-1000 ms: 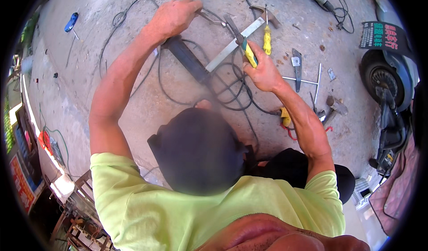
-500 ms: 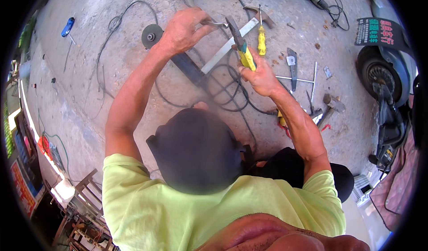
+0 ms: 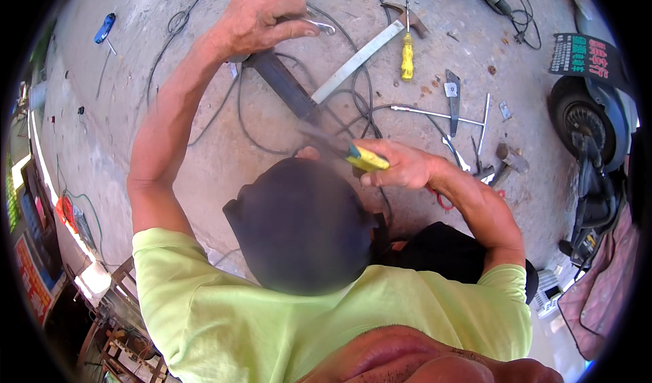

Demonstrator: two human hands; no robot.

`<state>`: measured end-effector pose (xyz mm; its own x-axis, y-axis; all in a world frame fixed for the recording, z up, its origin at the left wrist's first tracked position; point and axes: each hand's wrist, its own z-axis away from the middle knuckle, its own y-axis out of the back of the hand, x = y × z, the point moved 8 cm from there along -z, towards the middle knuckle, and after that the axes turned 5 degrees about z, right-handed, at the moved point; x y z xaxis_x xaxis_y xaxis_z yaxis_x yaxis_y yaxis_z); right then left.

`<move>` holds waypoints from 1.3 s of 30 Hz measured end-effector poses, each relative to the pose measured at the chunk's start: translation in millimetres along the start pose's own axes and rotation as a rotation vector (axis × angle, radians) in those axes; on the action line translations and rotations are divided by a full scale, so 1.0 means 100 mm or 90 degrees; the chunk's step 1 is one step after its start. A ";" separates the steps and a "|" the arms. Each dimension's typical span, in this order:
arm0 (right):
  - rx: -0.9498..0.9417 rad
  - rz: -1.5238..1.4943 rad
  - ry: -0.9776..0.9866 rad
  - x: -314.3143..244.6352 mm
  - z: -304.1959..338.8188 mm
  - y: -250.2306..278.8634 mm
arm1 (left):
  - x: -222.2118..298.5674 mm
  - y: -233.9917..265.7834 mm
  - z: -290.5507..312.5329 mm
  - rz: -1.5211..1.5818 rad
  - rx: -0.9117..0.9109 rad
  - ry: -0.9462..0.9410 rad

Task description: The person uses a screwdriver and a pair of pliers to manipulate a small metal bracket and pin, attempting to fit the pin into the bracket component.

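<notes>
Pulled nearer the cap [image 3: 299, 230], the pliers [image 3: 369, 157] sit in the right hand's [image 3: 404, 165] wrapped fingers; the left hand's [image 3: 265, 19] fingers pinch a wrench [image 3: 322, 25] near the grinder [image 3: 282, 80]. Pliers look stiff, heavyish: best held by the grips.

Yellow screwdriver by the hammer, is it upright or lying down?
Lying down: the yellow screwdriver shows lengthwise, its shaft crossing the hammer head.

Silver wrench [image 3: 324, 27] in left fingers [image 3: 295, 29], blurred yellow-handled tool [image 3: 369, 158] in right fingers [image 3: 382, 177]
</notes>
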<state>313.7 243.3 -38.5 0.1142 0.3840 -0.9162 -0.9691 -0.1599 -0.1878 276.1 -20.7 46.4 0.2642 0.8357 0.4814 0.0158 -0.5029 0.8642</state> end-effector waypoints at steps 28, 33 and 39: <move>0.551 0.097 0.055 0.20 -0.10 0.71 | 0.92 -1.45 0.24 1.281 0.280 0.497; 0.525 0.107 0.052 0.11 -0.09 0.72 | 0.86 -1.53 0.22 1.346 0.267 0.403; 0.398 0.048 -0.003 -0.01 0.00 0.61 | 0.59 -1.42 0.34 0.997 0.231 0.358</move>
<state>254.2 233.7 -49.1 0.0413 0.3969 -0.9170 -0.9193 0.3747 0.1208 322.4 92.0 -52.9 -0.1077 -0.5421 0.8334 0.3156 -0.8136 -0.4884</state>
